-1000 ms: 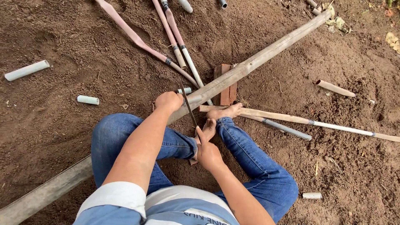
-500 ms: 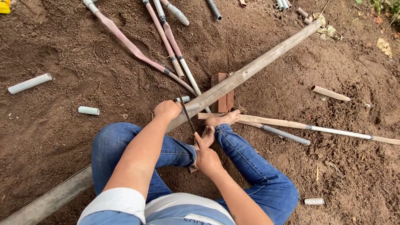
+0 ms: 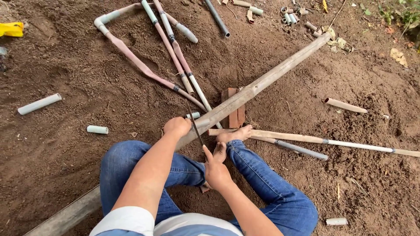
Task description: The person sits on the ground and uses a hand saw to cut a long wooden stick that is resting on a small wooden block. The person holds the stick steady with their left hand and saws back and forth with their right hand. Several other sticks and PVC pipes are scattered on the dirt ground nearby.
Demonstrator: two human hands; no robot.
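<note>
I sit on bare soil with my jeans-clad legs bent. A long weathered pole [image 3: 271,79] runs diagonally from upper right to lower left, resting on a red brick [image 3: 228,95]. My left hand [image 3: 177,127] presses down on the pole near the brick. My right hand [image 3: 215,168] grips a thin dark saw blade [image 3: 193,123] that lies across the pole beside my left hand. My bare foot [image 3: 234,134] rests beside the pole, on a thinner pipe [image 3: 315,139].
Pink and grey pipes [image 3: 144,67] joined with fittings lie at the upper left. Short pipe offcuts [image 3: 39,103] [image 3: 97,129] [image 3: 345,105] [image 3: 337,221] are scattered on the soil, with several small ones [image 3: 291,17] at the top. A yellow object [image 3: 12,29] sits at the far left.
My view has tilted forward, showing more ground at the top. My right hand has drawn back toward my body with the blade. My left hand stays on the pole.
</note>
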